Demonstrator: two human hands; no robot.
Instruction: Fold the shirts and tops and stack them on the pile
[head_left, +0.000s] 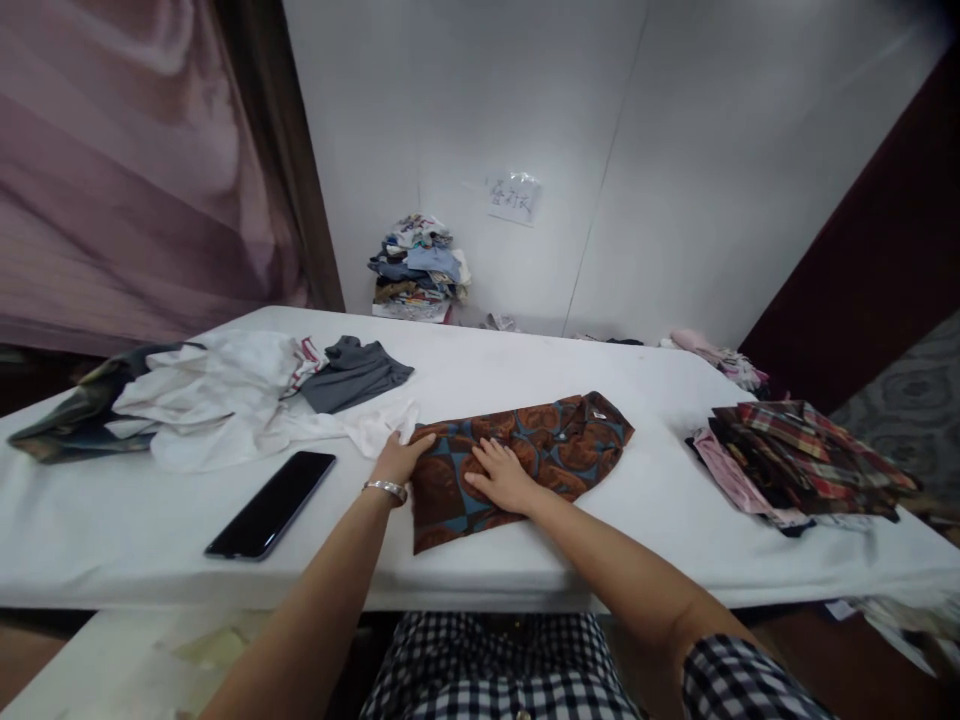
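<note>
- Head view: at far left, a dark patterned garment (71, 410) is lying on the white-covered table (660, 540), partly beneath a crumpled white cloth (217, 390).
- A grey garment (356, 376) is lying just beside that cloth, toward the table's far side.
- A phone (274, 505) is lying closer to the person, left of the left forearm.
- The left hand (399, 461), a bracelet (387, 489) circling its wrist, is touching the left end of the shirt (577, 455); I cannot tell whether it is pinching fabric.
- The brown-and-blue shirt is lying folded mid-table, its collar pointing right.
- The right hand (504, 479) is resting palm down on it, fingers spread, gripping nothing.
- At far right, folded clothes (810, 460) are sitting stacked, plaid uppermost.
</note>
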